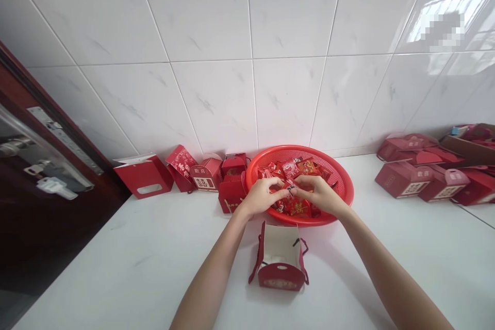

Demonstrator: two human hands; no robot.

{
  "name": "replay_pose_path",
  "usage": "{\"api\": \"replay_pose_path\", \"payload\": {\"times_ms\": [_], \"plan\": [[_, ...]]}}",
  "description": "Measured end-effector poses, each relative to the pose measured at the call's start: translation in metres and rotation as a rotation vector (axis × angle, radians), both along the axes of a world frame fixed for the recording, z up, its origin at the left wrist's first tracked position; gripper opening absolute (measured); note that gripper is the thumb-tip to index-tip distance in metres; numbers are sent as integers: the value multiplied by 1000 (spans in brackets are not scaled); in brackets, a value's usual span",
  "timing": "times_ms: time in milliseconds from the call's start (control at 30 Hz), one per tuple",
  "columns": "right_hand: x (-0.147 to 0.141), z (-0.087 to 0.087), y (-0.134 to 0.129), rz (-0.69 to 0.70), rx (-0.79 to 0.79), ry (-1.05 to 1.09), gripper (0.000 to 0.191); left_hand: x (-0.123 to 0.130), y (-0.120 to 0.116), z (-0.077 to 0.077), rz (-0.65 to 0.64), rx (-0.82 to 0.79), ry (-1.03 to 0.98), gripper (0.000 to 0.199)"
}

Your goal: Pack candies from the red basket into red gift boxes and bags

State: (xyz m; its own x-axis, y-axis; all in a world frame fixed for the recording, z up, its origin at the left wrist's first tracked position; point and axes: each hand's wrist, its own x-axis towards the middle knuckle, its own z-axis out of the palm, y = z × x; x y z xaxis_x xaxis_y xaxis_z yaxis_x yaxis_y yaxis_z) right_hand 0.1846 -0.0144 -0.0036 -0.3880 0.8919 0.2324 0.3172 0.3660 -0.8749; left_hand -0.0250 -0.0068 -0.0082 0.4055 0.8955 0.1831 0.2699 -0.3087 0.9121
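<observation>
Both of my hands are over a red plastic basket (345,185) filled with wrapped candies (300,208) in red and gold. My left hand (263,197) pinches at a small red wrapped candy (290,184) with thumb and fingers. From the other side, my right hand (320,195) closes its fingertips on the same candy, which they partly hide. Just in front of the basket, an open red gift box (281,277) shows its pale inside, with dark red cord handles at its sides.
Left of the basket, several red gift boxes (209,172) and a red bag with a slot handle (144,178) stand along the tiled wall (216,98). More closed boxes (404,179) and a cardboard carton (460,145) are at right. A door with keys (57,187) borders the left.
</observation>
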Motion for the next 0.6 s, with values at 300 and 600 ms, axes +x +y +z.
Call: {"api": "replay_pose_path", "payload": {"times_ms": [300,600], "plan": [[5,-1,4,-139,-131,119,34,-3,21,-13,364,-16,-502,37],[5,-8,7,-134,-94,-10,20,-5,20,-12,391,-83,-567,44]]}}
